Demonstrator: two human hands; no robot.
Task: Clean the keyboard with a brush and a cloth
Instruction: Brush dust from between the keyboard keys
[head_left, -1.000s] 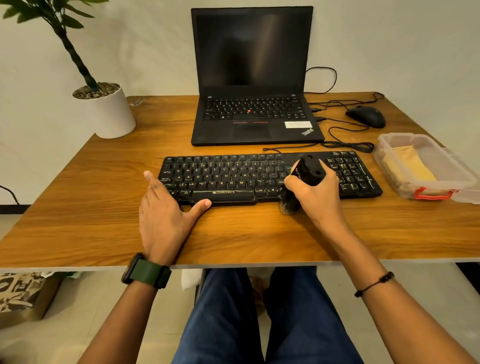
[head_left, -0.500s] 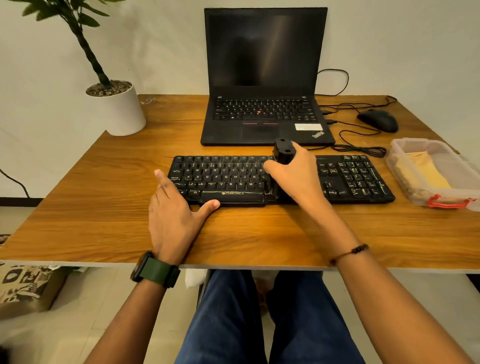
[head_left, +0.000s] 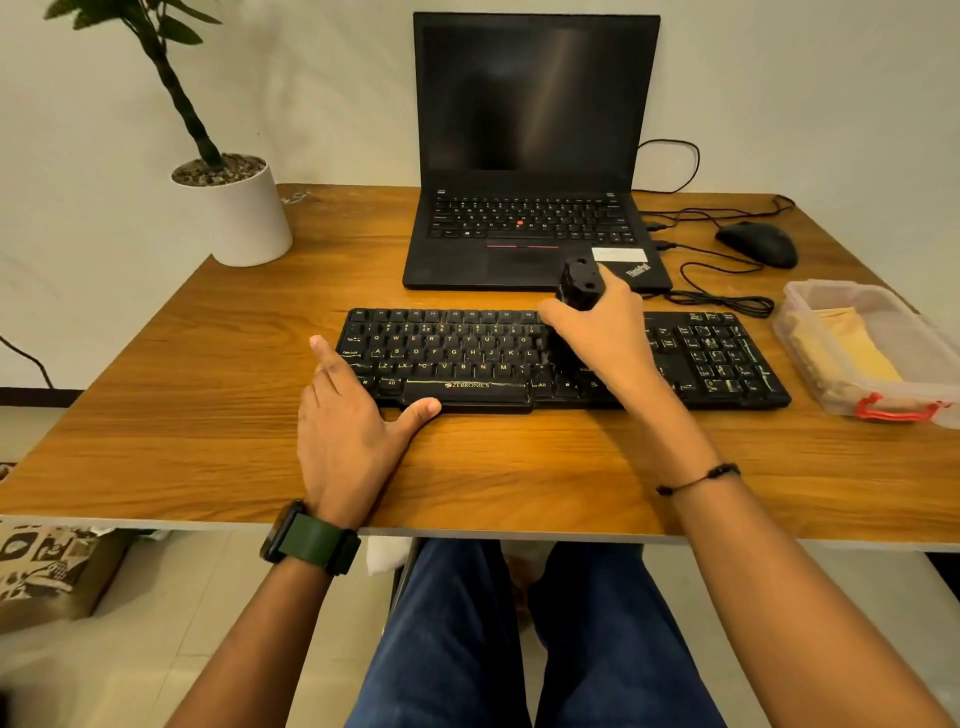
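Brushing step: my right hand (head_left: 605, 332) grips the brush (head_left: 577, 291) over mid-keyboard (head_left: 467, 353); flat, fingers-straight left hand (head_left: 348, 431) steadies its near-left corner. Next, I sweep rightward.

A wooden tabletop (head_left: 208, 415) is carrying everything. A black keyboard (head_left: 467, 353) is lying near its front edge, with an open laptop (head_left: 524, 228) sitting behind it. A white plant pot (head_left: 239, 218) is standing at the far left corner. A mouse (head_left: 758, 243) and cables (head_left: 727, 299) are lying far right, beside a clear plastic box (head_left: 878, 405). The left hand (head_left: 348, 431) is resting flat on the wood, touching the keyboard's front left corner.
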